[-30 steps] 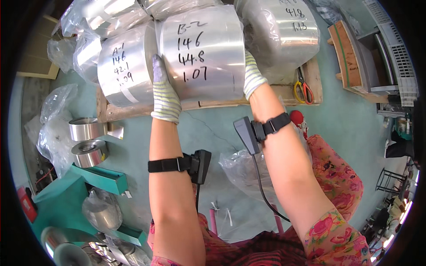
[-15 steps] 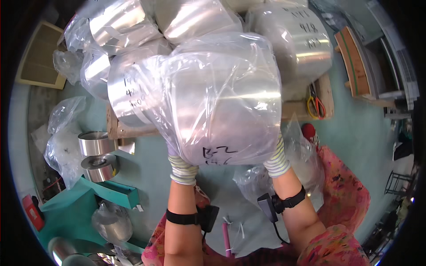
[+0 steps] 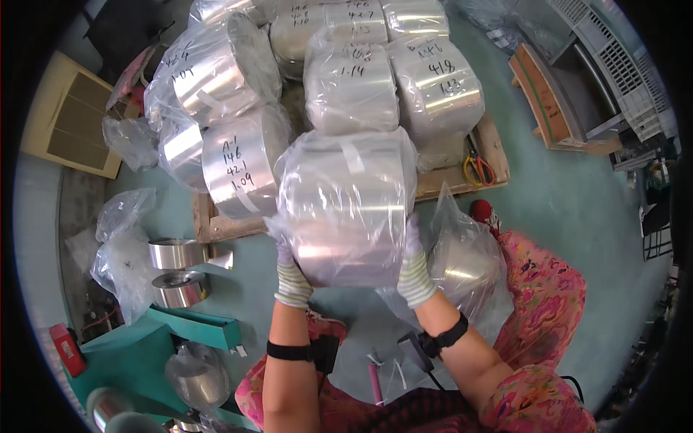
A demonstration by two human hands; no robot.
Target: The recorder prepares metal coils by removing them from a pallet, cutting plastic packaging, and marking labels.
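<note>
Apparently at the lifting step, striped-gloved left hand and right hand clamp a silvery, plastic-wrapped metal roll between them; level support seems needed next.

A broad, silvery cylindrical roll with a mirror-like sheen is wrapped in clear plastic film, slightly creased over its curved face and bunched loosely at its lower left corner. A short pale strip of tape runs down the upper part of that face, a little right of the middle, and bright bands of reflected light cross it lower down. The roll lies on its side, its axis running left to right, gripped low at its two ends between the left hand and the right hand.
</note>
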